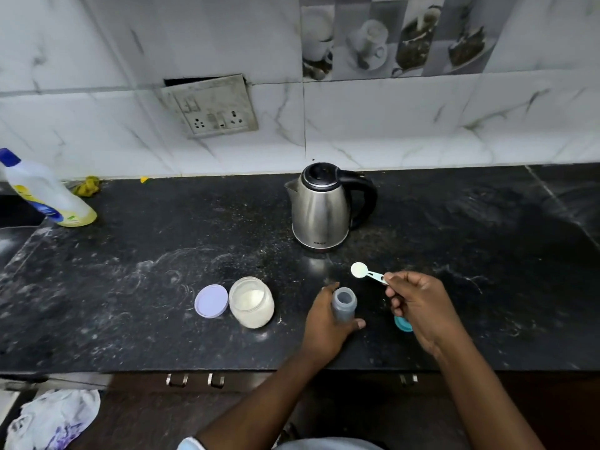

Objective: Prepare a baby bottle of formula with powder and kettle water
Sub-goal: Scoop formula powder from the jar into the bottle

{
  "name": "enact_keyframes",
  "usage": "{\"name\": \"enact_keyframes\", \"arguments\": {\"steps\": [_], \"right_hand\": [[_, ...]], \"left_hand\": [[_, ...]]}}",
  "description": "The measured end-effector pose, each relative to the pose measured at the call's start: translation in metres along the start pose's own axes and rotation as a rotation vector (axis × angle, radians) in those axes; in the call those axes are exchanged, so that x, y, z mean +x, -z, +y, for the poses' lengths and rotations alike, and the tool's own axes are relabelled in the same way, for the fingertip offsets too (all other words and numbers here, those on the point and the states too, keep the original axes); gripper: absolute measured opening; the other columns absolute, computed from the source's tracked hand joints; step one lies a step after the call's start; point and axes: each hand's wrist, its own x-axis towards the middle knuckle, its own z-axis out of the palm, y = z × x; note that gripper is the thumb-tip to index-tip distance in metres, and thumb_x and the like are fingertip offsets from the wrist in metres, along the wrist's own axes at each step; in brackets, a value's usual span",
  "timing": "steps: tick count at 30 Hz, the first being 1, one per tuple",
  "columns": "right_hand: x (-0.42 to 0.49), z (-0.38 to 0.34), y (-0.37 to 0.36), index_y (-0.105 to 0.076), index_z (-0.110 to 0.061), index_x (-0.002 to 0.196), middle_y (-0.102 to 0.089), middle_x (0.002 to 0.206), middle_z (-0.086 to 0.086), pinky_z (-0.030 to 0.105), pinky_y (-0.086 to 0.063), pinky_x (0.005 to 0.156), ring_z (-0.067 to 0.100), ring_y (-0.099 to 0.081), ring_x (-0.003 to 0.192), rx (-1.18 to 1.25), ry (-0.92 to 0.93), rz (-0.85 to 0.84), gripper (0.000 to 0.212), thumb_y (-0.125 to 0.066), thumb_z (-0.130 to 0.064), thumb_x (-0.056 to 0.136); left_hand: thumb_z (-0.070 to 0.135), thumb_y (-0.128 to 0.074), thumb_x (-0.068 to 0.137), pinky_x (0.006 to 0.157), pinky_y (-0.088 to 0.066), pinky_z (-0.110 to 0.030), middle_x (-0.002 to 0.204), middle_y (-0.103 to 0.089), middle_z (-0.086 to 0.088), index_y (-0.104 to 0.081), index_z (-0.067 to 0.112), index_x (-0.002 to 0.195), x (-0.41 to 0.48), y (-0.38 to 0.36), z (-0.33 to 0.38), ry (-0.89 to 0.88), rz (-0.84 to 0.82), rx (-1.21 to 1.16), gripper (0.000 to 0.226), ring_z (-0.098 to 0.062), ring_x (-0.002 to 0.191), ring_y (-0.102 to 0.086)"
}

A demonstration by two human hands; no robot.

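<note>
Black speckled stone countertop (162,287) fills the middle of the frame, dusted with pale smears, below a white marble-look tiled wall (389,125) carrying a grimy socket plate (211,107) at upper centre. A steel kettle (319,209) with a black handle stands at centre, lid shut. At the far left leans a dish-soap bottle (45,193) (blue cap, yellow base). Lower centre, an open jar of white powder (251,302) sits touching its lilac lid (211,301). The left hand (324,329) is wrapped around the uncapped baby bottle (344,303), upright on the counter. The right hand (418,306) pinches a small scoop (367,274) of powder, held above and just right of the bottle's mouth. A teal cap (402,323) peeks from beneath that hand.
</note>
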Motion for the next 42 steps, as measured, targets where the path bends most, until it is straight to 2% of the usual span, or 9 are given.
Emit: {"name": "enact_keyframes", "arguments": {"steps": [2, 4, 7, 11, 17, 23, 28, 36, 42], "right_hand": [[-0.002, 0.004, 0.002, -0.072, -0.001, 0.093, -0.061, 0.067, 0.007, 0.024, -0.038, 0.046, 0.011, -0.048, 0.053, 0.021, 0.005, 0.008, 0.011, -0.066, -0.008, 0.099], [-0.004, 0.004, 0.003, -0.073, 0.000, 0.094, -0.063, 0.067, 0.008, 0.025, -0.039, 0.047, 0.012, -0.049, 0.054, 0.039, 0.028, 0.005, 0.010, -0.067, -0.007, 0.098], [-0.006, -0.003, 0.002, -0.075, -0.001, 0.097, -0.065, 0.068, 0.008, 0.024, -0.042, 0.046, 0.012, -0.052, 0.055, 0.050, 0.080, 0.014, 0.010, -0.068, -0.007, 0.098], [-0.007, -0.016, -0.003, -0.077, -0.003, 0.096, -0.067, 0.071, 0.010, 0.026, -0.045, 0.049, 0.012, -0.055, 0.057, 0.054, 0.151, 0.009, 0.009, -0.069, -0.007, 0.097], [-0.011, -0.026, -0.002, -0.080, -0.007, 0.093, -0.073, 0.078, 0.012, 0.028, -0.051, 0.056, 0.015, -0.059, 0.063, 0.038, 0.225, 0.001, 0.010, -0.070, -0.005, 0.096], [-0.018, -0.030, -0.003, -0.079, -0.006, 0.091, -0.073, 0.079, 0.019, 0.031, -0.052, 0.059, 0.017, -0.059, 0.064, -0.043, 0.278, 0.000, 0.009, -0.071, -0.003, 0.095], [-0.024, -0.031, -0.006, -0.078, -0.002, 0.091, -0.071, 0.080, 0.023, 0.023, -0.053, 0.055, 0.012, -0.060, 0.062, -0.085, 0.312, 0.008, 0.007, -0.071, -0.001, 0.093], [-0.029, -0.030, -0.006, -0.078, -0.004, 0.090, -0.073, 0.075, 0.012, 0.021, -0.054, 0.057, 0.010, -0.061, 0.060, -0.135, 0.358, 0.012, 0.006, -0.074, -0.001, 0.092], [-0.033, -0.032, -0.008, -0.077, -0.004, 0.093, -0.074, 0.080, 0.015, 0.019, -0.055, 0.059, 0.009, -0.065, 0.063, -0.123, 0.367, 0.014, 0.006, -0.074, 0.000, 0.092]], "left_hand": [[0.018, -0.097, 0.073, 0.099, -0.053, -0.027, 0.118, -0.074, 0.015, -0.068, 0.026, 0.121, 0.002, -0.002, -0.002, -0.021, 0.051, -0.022, 0.057, 0.002, 0.108, -0.068], [0.019, -0.096, 0.074, 0.093, -0.054, -0.024, 0.111, -0.077, 0.012, -0.071, 0.028, 0.117, 0.003, 0.000, 0.004, -0.033, 0.084, -0.073, 0.050, -0.001, 0.104, -0.070], [0.029, -0.094, 0.074, 0.097, -0.055, -0.027, 0.117, -0.076, 0.013, -0.071, 0.031, 0.121, 0.006, 0.008, 0.020, -0.080, 0.120, -0.126, 0.053, -0.004, 0.110, -0.070], [0.025, -0.094, 0.076, 0.096, -0.055, -0.023, 0.113, -0.074, 0.023, -0.066, 0.047, 0.116, 0.009, 0.020, 0.044, -0.137, 0.115, -0.124, 0.054, -0.001, 0.108, -0.069], [0.031, -0.094, 0.074, 0.100, -0.058, -0.039, 0.117, -0.076, 0.017, -0.071, 0.037, 0.123, 0.008, 0.025, 0.057, -0.161, 0.127, -0.171, 0.054, -0.006, 0.110, -0.071], [0.029, -0.095, 0.075, 0.100, -0.057, -0.032, 0.117, -0.074, 0.023, -0.066, 0.054, 0.114, 0.002, 0.029, 0.061, -0.183, 0.129, -0.171, 0.054, -0.003, 0.112, -0.069], [0.028, -0.095, 0.075, 0.099, -0.057, -0.033, 0.115, -0.074, 0.023, -0.067, 0.048, 0.118, -0.001, 0.029, 0.062, -0.199, 0.132, -0.167, 0.055, -0.004, 0.110, -0.069], [0.030, -0.094, 0.076, 0.099, -0.058, -0.034, 0.116, -0.075, 0.019, -0.068, 0.043, 0.120, -0.003, 0.032, 0.063, -0.188, 0.116, -0.171, 0.053, -0.004, 0.111, -0.070], [0.035, -0.094, 0.075, 0.102, -0.058, -0.039, 0.120, -0.075, 0.017, -0.070, 0.033, 0.128, -0.002, 0.032, 0.065, -0.167, 0.109, -0.194, 0.058, -0.006, 0.114, -0.070]]}}
